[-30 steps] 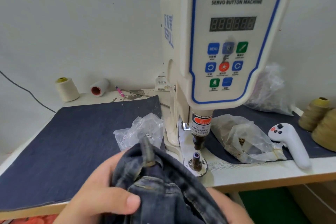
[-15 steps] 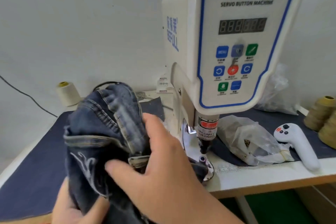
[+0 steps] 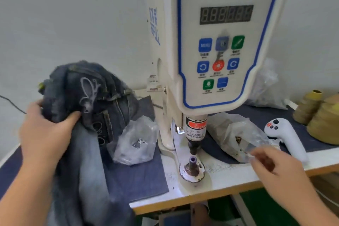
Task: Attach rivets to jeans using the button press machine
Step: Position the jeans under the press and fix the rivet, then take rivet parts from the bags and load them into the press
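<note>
Tabletop: left hand gripping jeans

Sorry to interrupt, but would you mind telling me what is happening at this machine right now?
A person is working at a servo button machine. Their left hand grips bunched jeans on the table's left side, away from the lower die, which stands bare. Their right hand reaches toward a clear plastic bag right of the machine, holding nothing.

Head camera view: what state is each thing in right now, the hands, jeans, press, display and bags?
left hand: grips the jeans
right hand: holds nothing, fingers loosely curled near a bag
jeans: bunched, left of the press
lower die: bare, nothing on it
display: shows no lit number
left plastic bag: crumpled
right plastic bag: lying on its side
</note>
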### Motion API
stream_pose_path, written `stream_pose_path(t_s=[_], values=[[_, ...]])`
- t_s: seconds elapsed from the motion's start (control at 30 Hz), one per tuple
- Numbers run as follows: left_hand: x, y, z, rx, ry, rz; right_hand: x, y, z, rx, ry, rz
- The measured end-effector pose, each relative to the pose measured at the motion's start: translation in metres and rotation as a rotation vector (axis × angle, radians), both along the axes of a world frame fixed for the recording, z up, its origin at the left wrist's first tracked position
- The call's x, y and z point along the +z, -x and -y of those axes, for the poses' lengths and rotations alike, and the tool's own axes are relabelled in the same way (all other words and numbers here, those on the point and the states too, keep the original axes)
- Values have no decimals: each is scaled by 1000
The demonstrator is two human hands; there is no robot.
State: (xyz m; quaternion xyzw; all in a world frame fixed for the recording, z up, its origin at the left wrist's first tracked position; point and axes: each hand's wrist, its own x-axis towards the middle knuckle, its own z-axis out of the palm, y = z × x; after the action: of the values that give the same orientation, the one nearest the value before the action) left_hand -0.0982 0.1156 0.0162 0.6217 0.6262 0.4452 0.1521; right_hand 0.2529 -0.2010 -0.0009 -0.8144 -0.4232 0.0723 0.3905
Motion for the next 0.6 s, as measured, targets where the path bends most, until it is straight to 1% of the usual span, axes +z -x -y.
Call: stream_pose_path(t_s=[0.07,0.13,0.27,0.33,0.37,0.4,0.43,0.5,0.57,0.6], values=[[5,-6,18,13,-9,77,-7,-23,-4,24,116,55],[-1,-14,31,61,58,45,-11,-27,-14,65,158,111],[-9,-23,37,112,200,-45,-15,-34,-33,96,273,154],[-9,-23,36,119,205,-107,-19,-35,-39,100,281,187],[-8,-24,40,130,201,-183,-20,-34,-40,88,260,208],[-8,-25,43,154,177,-270,-22,-33,-41,72,240,219],[-10,-26,48,178,110,-351,-23,-32,-41,53,219,232],[-12,-32,57,173,-75,-411,-26,-31,-41,53,227,292],[-11,-39,65,68,-266,-454,-30,-31,-43,69,240,346],[-11,-45,69,-10,-332,-494,-32,-31,-44,72,246,360]])
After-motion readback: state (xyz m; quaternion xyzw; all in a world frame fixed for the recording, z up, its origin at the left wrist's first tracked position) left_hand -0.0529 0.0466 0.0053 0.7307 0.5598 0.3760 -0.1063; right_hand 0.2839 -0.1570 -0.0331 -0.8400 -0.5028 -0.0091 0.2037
